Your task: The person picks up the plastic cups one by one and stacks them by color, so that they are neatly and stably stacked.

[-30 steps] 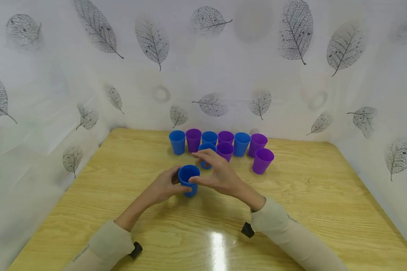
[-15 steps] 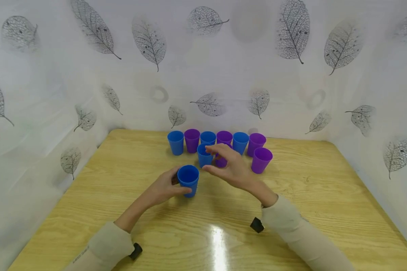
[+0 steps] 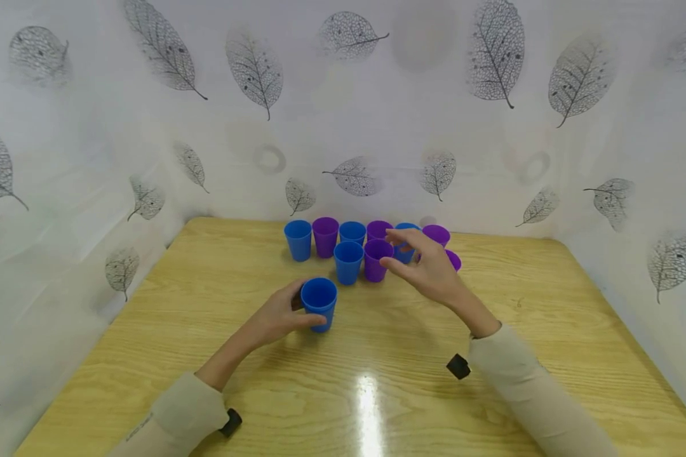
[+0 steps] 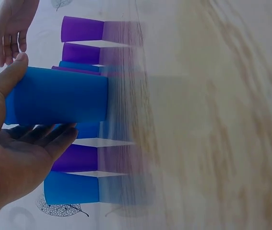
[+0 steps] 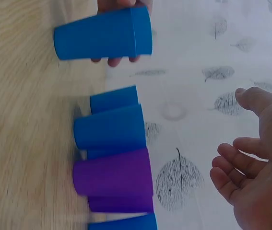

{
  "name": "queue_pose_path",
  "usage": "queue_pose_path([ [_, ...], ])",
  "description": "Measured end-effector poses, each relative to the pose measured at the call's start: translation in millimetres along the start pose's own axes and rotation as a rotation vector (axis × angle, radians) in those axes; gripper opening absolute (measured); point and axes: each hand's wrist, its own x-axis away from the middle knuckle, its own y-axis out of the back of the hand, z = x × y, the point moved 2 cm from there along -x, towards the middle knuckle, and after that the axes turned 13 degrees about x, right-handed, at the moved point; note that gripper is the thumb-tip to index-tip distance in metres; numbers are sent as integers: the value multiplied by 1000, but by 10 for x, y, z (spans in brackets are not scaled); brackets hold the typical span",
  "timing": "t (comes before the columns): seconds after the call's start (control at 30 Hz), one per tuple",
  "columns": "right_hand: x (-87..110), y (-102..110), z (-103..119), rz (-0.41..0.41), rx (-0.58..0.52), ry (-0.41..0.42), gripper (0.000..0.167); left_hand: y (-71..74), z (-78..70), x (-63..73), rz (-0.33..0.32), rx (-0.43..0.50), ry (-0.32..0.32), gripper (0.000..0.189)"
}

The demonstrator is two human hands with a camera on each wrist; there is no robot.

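Observation:
My left hand [image 3: 274, 315] grips a stack of blue cups [image 3: 318, 306], upright near the middle of the table. A second rim line below the top, clear in the right wrist view on the blue cup stack [image 5: 97, 37], shows one cup nested in another. My right hand [image 3: 431, 273] hovers empty with its fingers loosely bent and thumb apart. In the head view it overlaps a blue cup and purple cups at the right of the group. Nearest to it on the left is a front purple cup [image 3: 375, 265], beside a front blue cup [image 3: 348, 266].
Along the back of the wooden table [image 3: 217, 279] stands a row of alternating blue and purple cups, starting with a blue cup [image 3: 298, 241] and a purple cup [image 3: 325, 238]. A purple cup [image 3: 454, 260] at the right is partly hidden. Behind rises a leaf-patterned backdrop [image 3: 206, 139].
My right hand has moved from beside the held blue cups to the right, past the front blue and purple cups. The left hand and its stack stay nearly in place.

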Motion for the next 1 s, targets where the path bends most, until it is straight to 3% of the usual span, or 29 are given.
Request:
queue_pose_path([
  [0.27,2,171,-288,-22,35,-43,46,-8,-1,7,-6,-12,-8,70],
  [0.5,3,274,-537,-17,66,-127,53,-9,12,7,-15,-11,-10,69],
  [1.0,-145,345,-848,94,200,-206,55,39,45,-22,-17,-68,-17,60],
])
